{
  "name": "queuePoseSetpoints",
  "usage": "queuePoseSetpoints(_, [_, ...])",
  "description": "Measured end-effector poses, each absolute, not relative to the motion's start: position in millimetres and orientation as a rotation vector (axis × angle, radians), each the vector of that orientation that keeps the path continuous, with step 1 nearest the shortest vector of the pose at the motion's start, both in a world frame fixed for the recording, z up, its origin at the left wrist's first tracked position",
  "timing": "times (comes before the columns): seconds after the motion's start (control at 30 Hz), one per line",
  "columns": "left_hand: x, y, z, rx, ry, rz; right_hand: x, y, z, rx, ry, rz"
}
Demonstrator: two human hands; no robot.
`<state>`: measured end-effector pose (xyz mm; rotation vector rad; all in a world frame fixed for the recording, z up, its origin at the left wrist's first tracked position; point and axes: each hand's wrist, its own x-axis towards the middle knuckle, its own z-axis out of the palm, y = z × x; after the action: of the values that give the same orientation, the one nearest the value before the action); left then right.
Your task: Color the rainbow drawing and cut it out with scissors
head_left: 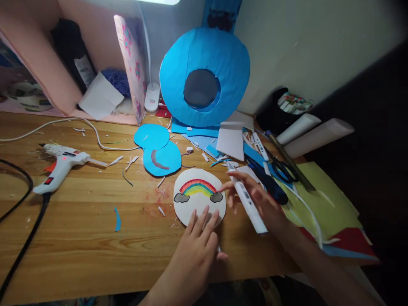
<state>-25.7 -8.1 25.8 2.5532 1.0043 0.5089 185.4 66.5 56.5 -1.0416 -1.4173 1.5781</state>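
A round white paper disc [198, 208] lies on the wooden table, bearing a drawn rainbow [198, 187] with a grey cloud at each end. My left hand [199, 248] rests on the lower part of this disc with its fingers stretched flat. Something small and pale shows beside the left thumb, too little of it to name. My right hand [259, 197] holds a slim white marker-like pen [247, 204], tilted, just off the disc's right edge. Its narrow tip points up and away from me. Two joined blue discs [162, 157], one with a dark curved stroke, lie behind the white one.
A white glue gun [62, 163] with a black cord lies at left. A large blue ring [236, 76] stands against the wall. Scissors [285, 170], paper pieces and yellow sheets [328, 199] crowd the right side. Paper scraps and a white cable [95, 134] are spread about.
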Motion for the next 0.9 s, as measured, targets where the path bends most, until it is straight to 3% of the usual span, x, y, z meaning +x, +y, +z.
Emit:
queuePoseSetpoints(0.2, [-20, -5, 14, 2.49, 1.08, 0.518, 143, 80, 48, -0.822, -1.396, 1.833])
queuePoseSetpoints(0.53, [-25, -12, 9, 2.42, 1.143, 0.545, 87, 108, 19, -0.791, -1.372, 1.826])
queuePoseSetpoints(0.9, [-29, -17, 3, 2.394, 1.263, 0.632, 84, 100, 19, -1.159, -1.765, 1.42])
